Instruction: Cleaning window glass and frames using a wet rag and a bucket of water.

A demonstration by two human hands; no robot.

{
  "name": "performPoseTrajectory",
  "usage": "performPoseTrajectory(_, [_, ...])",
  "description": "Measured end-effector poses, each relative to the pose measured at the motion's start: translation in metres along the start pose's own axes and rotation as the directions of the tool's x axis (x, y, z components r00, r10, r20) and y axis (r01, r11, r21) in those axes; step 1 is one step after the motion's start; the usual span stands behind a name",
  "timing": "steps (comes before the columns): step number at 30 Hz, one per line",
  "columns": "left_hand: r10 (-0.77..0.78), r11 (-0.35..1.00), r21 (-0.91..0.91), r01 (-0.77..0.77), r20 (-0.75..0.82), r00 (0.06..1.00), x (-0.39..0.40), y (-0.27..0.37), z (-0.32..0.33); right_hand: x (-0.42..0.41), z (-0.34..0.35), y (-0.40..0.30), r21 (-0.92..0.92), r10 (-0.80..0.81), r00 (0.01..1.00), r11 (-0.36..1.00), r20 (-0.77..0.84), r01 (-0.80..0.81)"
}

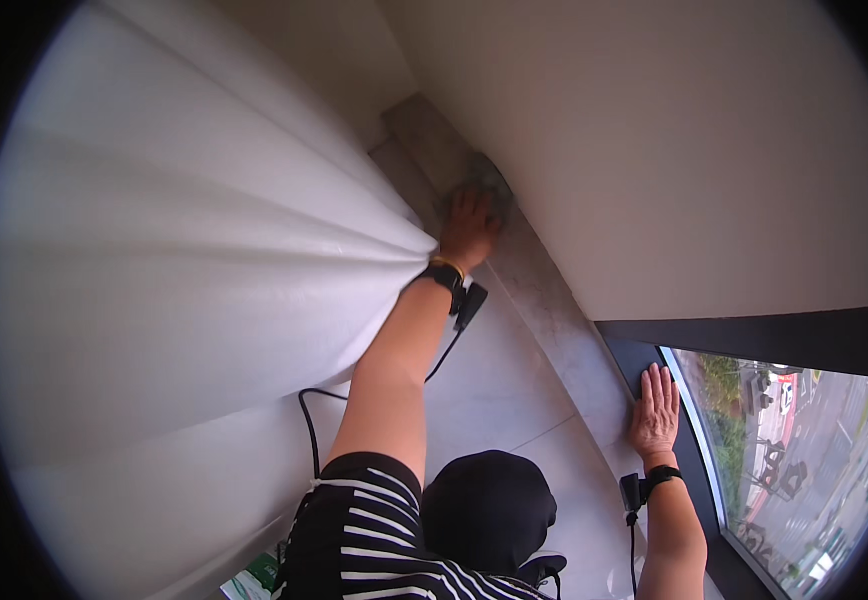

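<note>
My left hand (470, 229) presses a grey cloth (488, 180) onto the stone ledge (554, 322) along the foot of the wall, its fingers spread over the fabric. A white curtain (201, 262) bunches against my left wrist, which carries a black strap with a small device. My right hand (656, 412) lies flat on the dark window frame (693, 450), fingers together and pointing away from me, with no object in it. Another black strap with a wired device (631, 493) is on the right wrist.
A pale wall (689, 172) rises beyond the ledge. Tiled floor (479, 390) lies below, with my dark-clad knee (488, 510) over it. Black cables hang from both wrist devices. A green and white package (254, 577) is at the bottom left. Window glass (801, 450) is at the right.
</note>
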State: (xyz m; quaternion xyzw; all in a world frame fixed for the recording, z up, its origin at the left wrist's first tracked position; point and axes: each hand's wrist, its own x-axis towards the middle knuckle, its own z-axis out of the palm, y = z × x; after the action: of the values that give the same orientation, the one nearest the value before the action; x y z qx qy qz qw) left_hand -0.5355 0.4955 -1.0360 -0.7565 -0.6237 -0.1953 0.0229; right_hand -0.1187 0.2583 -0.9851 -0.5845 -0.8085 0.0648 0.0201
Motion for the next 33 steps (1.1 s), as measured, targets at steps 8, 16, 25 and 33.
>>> performPoseTrajectory(8, [-0.225, 0.973, 0.073, 0.221, 0.051, 0.973, 0.013, 0.058, 0.006, -0.005, 0.000, 0.007, -0.017, 0.029, 0.999, 0.999, 0.015, -0.029])
performPoseTrajectory(16, [0.091, 0.964, -0.261, -0.047, 0.159, 0.983, -0.090, 0.153, -0.029, -0.006, -0.005, 0.007, 0.001, 0.030, 0.999, 1.000, 0.022, -0.030])
performPoseTrajectory(25, [0.046, 0.981, -0.182, 0.066, 0.553, 0.832, -0.026, 0.145, -0.040, -0.009, -0.008, 0.010, 0.026, 0.065, 0.997, 0.997, 0.047, -0.066])
performPoseTrajectory(33, [-0.439, 0.797, -0.277, 0.536, 0.344, 0.830, 0.018, 0.101, -0.165, -0.011, -0.015, 0.008, 0.113, 0.003, 1.000, 0.994, -0.018, 0.000])
